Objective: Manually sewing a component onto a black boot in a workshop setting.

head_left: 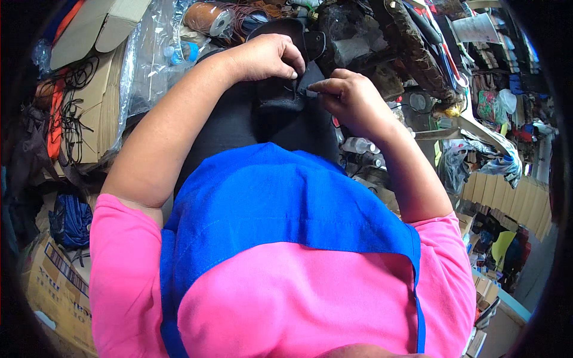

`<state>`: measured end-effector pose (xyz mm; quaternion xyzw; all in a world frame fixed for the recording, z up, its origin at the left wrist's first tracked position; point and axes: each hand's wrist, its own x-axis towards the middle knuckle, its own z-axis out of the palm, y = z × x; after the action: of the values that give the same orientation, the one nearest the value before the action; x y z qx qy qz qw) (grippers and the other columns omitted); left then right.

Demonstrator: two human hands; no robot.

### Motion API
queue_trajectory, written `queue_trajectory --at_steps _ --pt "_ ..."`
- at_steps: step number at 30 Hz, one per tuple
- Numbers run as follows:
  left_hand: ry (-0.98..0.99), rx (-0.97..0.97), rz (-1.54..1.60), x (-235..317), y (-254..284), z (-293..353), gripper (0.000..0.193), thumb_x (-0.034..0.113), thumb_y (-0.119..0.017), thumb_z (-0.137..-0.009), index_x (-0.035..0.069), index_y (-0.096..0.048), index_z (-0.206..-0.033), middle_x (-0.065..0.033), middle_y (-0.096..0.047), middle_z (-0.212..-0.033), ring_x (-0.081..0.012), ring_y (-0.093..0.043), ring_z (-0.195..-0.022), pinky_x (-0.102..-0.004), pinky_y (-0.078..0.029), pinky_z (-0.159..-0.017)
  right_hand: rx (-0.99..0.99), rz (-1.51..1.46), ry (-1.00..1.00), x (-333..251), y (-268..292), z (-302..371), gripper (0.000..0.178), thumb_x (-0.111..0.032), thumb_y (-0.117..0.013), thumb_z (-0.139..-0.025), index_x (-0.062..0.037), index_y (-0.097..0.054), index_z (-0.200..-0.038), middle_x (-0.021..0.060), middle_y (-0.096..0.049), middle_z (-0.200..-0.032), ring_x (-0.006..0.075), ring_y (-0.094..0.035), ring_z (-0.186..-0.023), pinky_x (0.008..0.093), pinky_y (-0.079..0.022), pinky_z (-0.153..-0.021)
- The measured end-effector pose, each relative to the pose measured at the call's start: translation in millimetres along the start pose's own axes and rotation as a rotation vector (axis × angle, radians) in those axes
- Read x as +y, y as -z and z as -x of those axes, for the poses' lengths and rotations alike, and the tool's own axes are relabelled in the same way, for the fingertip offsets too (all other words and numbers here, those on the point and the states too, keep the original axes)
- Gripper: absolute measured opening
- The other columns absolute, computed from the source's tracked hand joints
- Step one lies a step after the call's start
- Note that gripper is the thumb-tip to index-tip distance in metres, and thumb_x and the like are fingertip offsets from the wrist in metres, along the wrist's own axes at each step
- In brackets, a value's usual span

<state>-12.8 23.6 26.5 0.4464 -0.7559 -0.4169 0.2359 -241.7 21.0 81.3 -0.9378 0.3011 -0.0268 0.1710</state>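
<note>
A black leather-looking piece lies over my dark-clothed lap, its exact kind hard to tell. Above it, my left hand is closed, with thumb and forefinger brought together at the piece's upper edge. Just to the right, my right hand is closed in a pinch, fingertips pointing left toward the same piece. Whatever is between the fingertips of either hand is too small or dark to name. Beyond the left fingers is a black strap with a small metal stud or hole.
An orange-brown spool and a blue-capped plastic bottle sit at the far left. Flat cardboard with black cords stands left. Clear bottles lie beside my right forearm. A cardboard box is at lower left; crowded shelves fill the right.
</note>
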Motion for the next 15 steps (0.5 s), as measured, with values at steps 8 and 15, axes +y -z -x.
queue_trajectory --at_steps 8,15 --pt "0.004 -0.03 0.045 -0.1 -0.1 1.4 0.023 0.011 -0.068 -0.074 0.006 -0.071 -0.096 -0.007 -0.056 -0.089 -0.0215 -0.057 -0.091 -0.0317 -0.044 -0.084 -0.095 -0.333 -0.082 17.7 3.9 -14.0 0.021 -0.004 -0.063 -0.081 -0.0109 -0.071 -0.1 0.0065 -0.057 -0.081 0.0193 -0.06 -0.078 0.0311 -0.048 -0.069" --pt "-0.031 -0.045 -0.018 -1.7 2.0 -0.8 0.025 0.013 -0.07 -0.073 0.008 -0.071 -0.098 -0.0075 -0.054 -0.092 -0.022 -0.055 -0.093 -0.032 -0.044 -0.085 -0.093 -0.139 0.073 16.4 3.3 -18.5 0.018 -0.009 -0.066 -0.08 -0.0104 -0.071 -0.097 0.0091 -0.058 -0.083 0.0246 -0.06 -0.079 0.0334 -0.049 -0.071"
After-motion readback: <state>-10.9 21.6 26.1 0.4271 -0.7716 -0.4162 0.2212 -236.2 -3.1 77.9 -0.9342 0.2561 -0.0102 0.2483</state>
